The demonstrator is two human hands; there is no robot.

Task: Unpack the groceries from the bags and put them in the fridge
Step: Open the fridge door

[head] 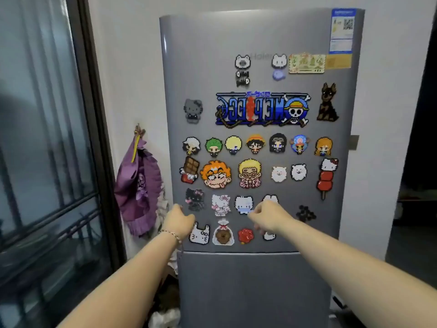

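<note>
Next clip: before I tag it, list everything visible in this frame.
fridge: one, grey, centre, both doors closed
magnets: about thirty, many colours, on the upper door
label: one, blue and white, upper door's top right corner
cloth: one, purple, hanging on the wall left of the fridge
glass door: one, dark frame, far left
wall: white, behind the fridge
bracelet: one, beaded, on the left wrist
left hand: at the upper door's left edge, fingers curled, grip unclear
right hand: in front of the lower magnets, fingers loosely curled, holding nothing
</note>
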